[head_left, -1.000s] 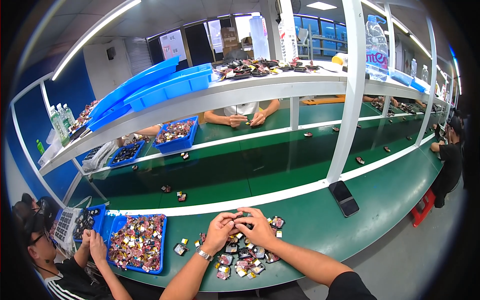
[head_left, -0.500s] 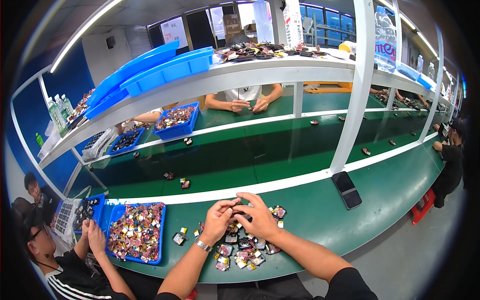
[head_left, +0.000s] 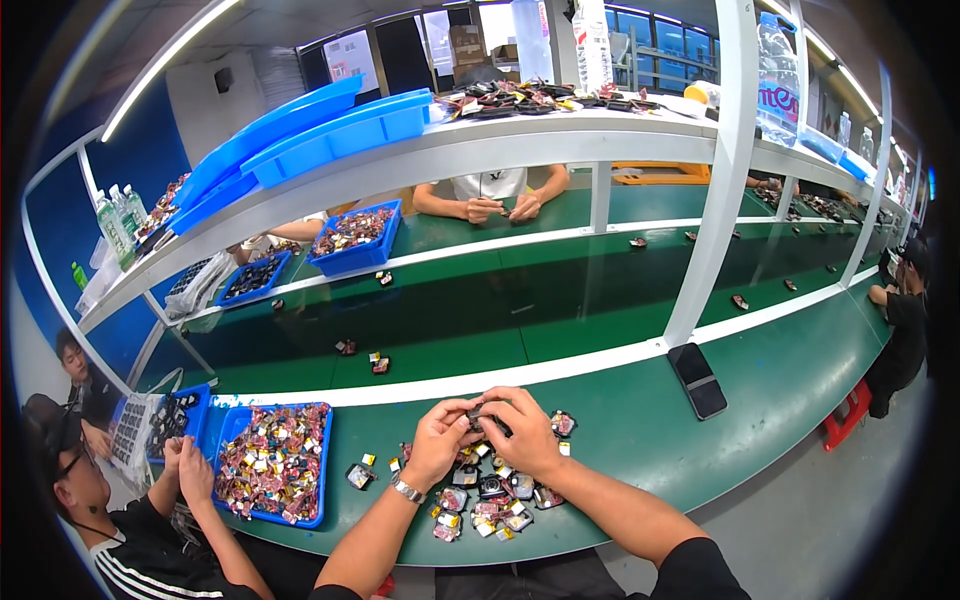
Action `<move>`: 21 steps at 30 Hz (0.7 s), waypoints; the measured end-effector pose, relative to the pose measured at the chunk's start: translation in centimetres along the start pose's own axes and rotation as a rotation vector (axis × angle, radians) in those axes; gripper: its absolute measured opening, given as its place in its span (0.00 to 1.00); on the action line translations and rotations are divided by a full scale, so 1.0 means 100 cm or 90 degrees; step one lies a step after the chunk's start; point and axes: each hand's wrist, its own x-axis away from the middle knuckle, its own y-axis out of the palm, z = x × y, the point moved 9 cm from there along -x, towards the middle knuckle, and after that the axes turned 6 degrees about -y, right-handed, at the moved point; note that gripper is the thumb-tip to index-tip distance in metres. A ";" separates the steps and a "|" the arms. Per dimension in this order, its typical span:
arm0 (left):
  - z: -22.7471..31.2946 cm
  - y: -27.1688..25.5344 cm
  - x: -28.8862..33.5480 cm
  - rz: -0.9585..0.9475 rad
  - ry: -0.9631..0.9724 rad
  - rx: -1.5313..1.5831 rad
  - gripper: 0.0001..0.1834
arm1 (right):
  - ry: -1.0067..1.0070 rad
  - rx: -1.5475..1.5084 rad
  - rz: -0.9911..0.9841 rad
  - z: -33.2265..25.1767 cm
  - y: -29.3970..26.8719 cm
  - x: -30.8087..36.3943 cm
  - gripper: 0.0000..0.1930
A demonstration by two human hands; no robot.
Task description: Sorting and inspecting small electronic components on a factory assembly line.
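Observation:
My left hand (head_left: 440, 441), with a metal watch on its wrist, and my right hand (head_left: 523, 434) meet over the green bench. Between their fingertips is a small black housing (head_left: 477, 421), mostly covered by the fingers. Both hands are closed on it. Below and around them lies a loose pile of small electronic assemblies (head_left: 488, 488), with black casings, reddish boards and white-and-yellow blocks. One assembly (head_left: 360, 475) lies apart, left of my left wrist.
A blue tray (head_left: 325, 470) heaped with reddish parts stands left, beside a co-worker's hands (head_left: 186, 468). A dark phone (head_left: 697, 381) lies by the white shelf post (head_left: 712, 200). Beyond the white rail, a green conveyor belt (head_left: 560, 325) carries scattered assemblies. An overhead shelf (head_left: 480, 142) holds blue trays.
My right hand's fingers have drawn in and curled closer around the black housing. Assemblies on the belt have shifted slightly to the right.

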 end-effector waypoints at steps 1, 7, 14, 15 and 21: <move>-0.002 -0.001 0.000 0.008 -0.011 -0.003 0.13 | -0.019 0.011 0.006 -0.003 0.000 0.000 0.07; -0.003 -0.002 0.000 0.009 -0.006 0.009 0.13 | -0.030 0.040 0.007 -0.003 0.004 0.002 0.07; -0.004 -0.002 0.001 0.020 -0.011 0.024 0.13 | -0.042 0.074 -0.002 -0.008 0.005 0.002 0.09; -0.003 -0.003 0.001 0.020 -0.009 0.036 0.13 | -0.043 0.074 -0.014 -0.010 0.005 0.002 0.09; -0.003 -0.002 -0.003 0.023 -0.021 0.051 0.12 | -0.069 0.103 -0.021 -0.007 0.006 0.000 0.10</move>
